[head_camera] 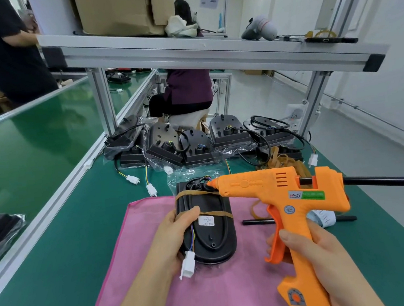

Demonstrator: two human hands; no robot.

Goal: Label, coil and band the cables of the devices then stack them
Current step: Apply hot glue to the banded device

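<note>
far to the left of my left hand runs the green surface (80, 222) with its aluminium rail. nearer in, the pink cloth (141, 259) lies flat on it, under both hands. the left hand (176, 234) grips the near left edge of the black oval device (215, 238), thumb on top, fingers curled under its side. the white connector (188, 266) hangs on thin coloured wires just below that hand's palm, against the device's near rim. the device lies on the cloth with its cable coiled round its raised edge. two tan bands (215, 213) cross it, one right at my thumb tip, the other nearer the far end. a white label (206, 221) sits just right of the thumb, beside the nearer band. well beyond the left hand, a row of bagged devices (195, 143) with loose cables lies on the surface. to the right, the orange glue gun (284, 194) points left, its nozzle at the cable outlet on the device's far end; i cannot tell whether it touches. a black glue stick (379, 182) juts from its back. the right hand (325, 259) is wrapped round the gun's handle. just beyond that hand lie a black pen (257, 221) and a label roll (323, 218), with loose rubber bands (281, 158) farther out.
</note>
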